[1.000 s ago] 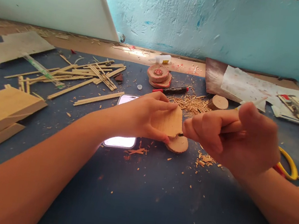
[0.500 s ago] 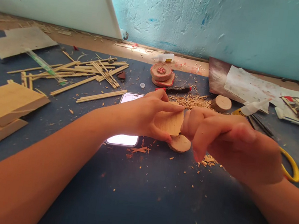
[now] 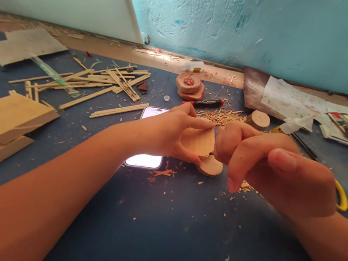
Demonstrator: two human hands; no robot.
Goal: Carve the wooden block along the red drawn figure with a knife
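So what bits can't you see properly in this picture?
Head view only:
- Whatever the right hand grips: curled fingers hide it.
- Phone screen: the left hand covers part, glare whitens the rest.
- Wooden disc: partly under the flat wood piece.
- Yellow-handled tool: behind the right wrist.
- Marker lettering: too small.

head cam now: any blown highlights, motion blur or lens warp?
Head view: the phone screen is blown out white, no detail readable; the right hand is soft-edged, close to the lens, while the left hand and the flat wood piece it pinches are sharper; wide-angle stretch swells both forearms at the bottom corners; daylight is even, shadows on the blue table faint.
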